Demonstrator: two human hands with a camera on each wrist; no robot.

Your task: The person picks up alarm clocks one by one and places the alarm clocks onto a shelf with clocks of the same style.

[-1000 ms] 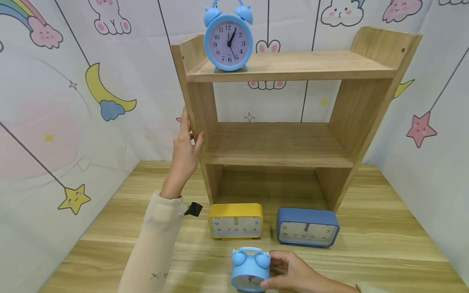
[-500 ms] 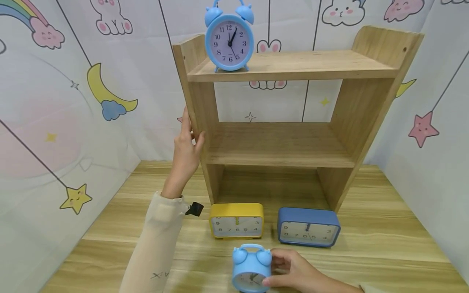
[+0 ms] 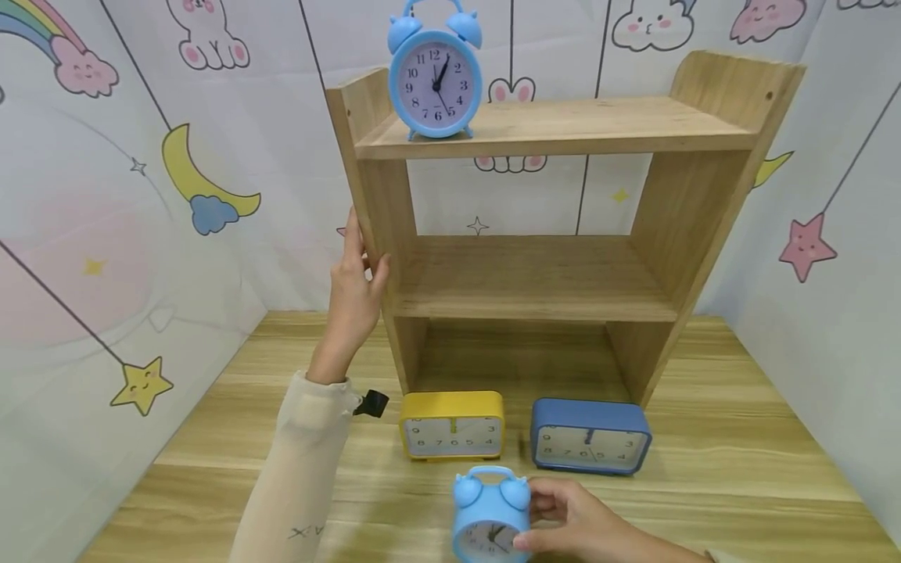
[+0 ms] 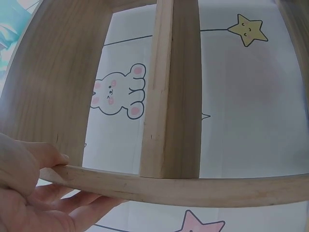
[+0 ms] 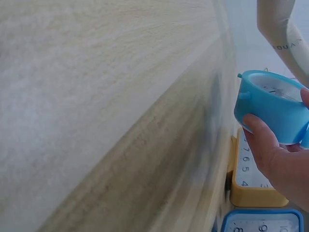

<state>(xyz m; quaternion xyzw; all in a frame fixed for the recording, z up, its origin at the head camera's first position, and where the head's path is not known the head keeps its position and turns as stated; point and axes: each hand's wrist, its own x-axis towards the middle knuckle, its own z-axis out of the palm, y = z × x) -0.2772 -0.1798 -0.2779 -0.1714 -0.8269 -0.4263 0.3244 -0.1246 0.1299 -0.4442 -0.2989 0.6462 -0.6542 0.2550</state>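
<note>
Head view: at six o'clock the right hand's grip (image 3: 573,522) pinches a light-blue bell clock (image 3: 490,508); on the worktop (image 3: 239,422), a yellow clock (image 3: 453,426) stands toward its eleven o'clock, a dark-blue clock (image 3: 590,436) toward its two. At nine, the left hand's grip (image 3: 354,295) clasps one side of a wooden shelf (image 3: 535,277), bearing a second bell clock (image 3: 435,84) at twelve.

Head cam: in front of shelf (image 3: 535,277), above its top board (image 3: 577,117), facing forward and down; farthest back, shelf framed top to foot. Left wrist cam: very near shelf's left side panel (image 4: 241,192), rolled sideways, facing through shelf; shares that panel with head. Right wrist cam: before shelf, low over table (image 5: 120,87), rolled sideways; shares yellow clock (image 5: 258,195) and nearer light-blue clock (image 5: 273,108) with head.
</note>
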